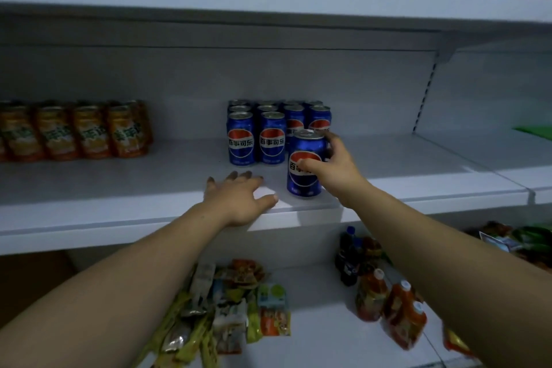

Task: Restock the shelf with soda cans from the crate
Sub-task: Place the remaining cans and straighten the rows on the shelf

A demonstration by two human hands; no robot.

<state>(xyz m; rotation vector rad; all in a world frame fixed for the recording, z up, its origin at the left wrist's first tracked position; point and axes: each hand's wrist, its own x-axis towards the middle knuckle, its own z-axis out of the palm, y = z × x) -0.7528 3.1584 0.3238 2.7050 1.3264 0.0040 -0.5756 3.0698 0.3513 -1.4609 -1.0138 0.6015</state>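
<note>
On a white store shelf [119, 188], a row of orange drink cans [74, 131] lines the far left. The person's left hand [239, 200] lies palm down at the shelf's front edge, fingers spread flat, holding nothing. Just beyond it stands a block of blue soda cans [257, 140], packed in rows. In front of the block's right side, one blue can [304, 170] stands upright near the front edge, gripped by the right hand [337, 167]: the thumb crosses its label, the fingers curl round its far right side. Below, snack packets [233, 302] and bottles [388, 302] fill the lower shelf.
</note>
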